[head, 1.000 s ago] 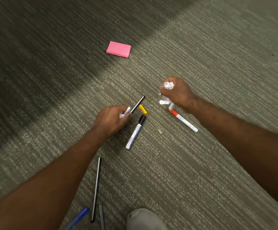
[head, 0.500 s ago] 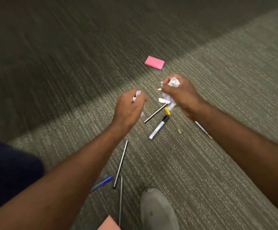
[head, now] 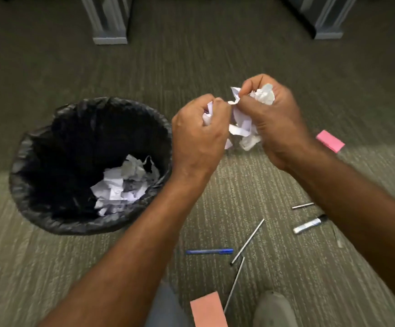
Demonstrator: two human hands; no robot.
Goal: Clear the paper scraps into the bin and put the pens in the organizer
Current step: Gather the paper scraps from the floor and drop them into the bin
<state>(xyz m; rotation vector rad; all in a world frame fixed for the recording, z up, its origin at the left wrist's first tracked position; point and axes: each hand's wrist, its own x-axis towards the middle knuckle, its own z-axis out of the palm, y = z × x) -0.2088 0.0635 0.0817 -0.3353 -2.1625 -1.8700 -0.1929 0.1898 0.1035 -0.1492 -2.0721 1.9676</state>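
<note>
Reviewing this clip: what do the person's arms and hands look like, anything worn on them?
Both forearms are bare as far as the frame shows, with no sleeves in view. The left hand and right hand wear no gloves; no watch, ring or wristband is visible.

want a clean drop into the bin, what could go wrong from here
1. Both hands, left hand and right hand, hold the paper scraps over carpet, right of the bin, not above its opening. Letting go now would likely miss.
2. Loose strips dangle below the right grip and could fall on the way.
3. The blue pen lies near the shoe; a step might crush it.
</note>
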